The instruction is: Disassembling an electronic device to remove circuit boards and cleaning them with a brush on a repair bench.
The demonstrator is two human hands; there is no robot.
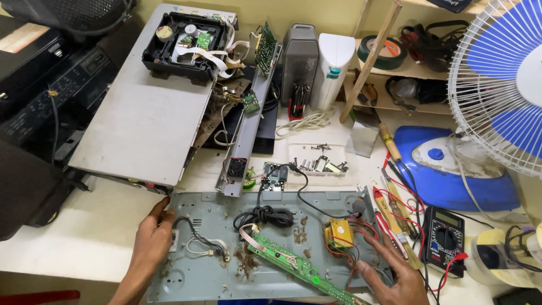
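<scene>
Two hands are resting on the grey metal chassis tray lying flat on the white tabletop in front of you. Your left hand is lying along the tray's left edge, fingers loosely together and bent over the rim near a small white block with black and white wires; it is gripping nothing that shows. Your right hand is sitting at the tray's lower right, fingers spread and open, palm down, just beside the yellow transformer and its red leads, pinching nothing.

Inside the tray, a long green circuit board is lying slantwise between your hands, running from the middle towards the lower right, and a coiled black cable is sitting above it. Brown crumbs of dirt are scattered on the tray floor.

Beyond the tray, a grey lid panel is leaning with a black disc drive unit on its far end. A clear box of screws is sitting behind the tray. To your right, a black multimeter is lying near a screwdriver with a wooden handle, and a blue and white fan is standing at the edge.
</scene>
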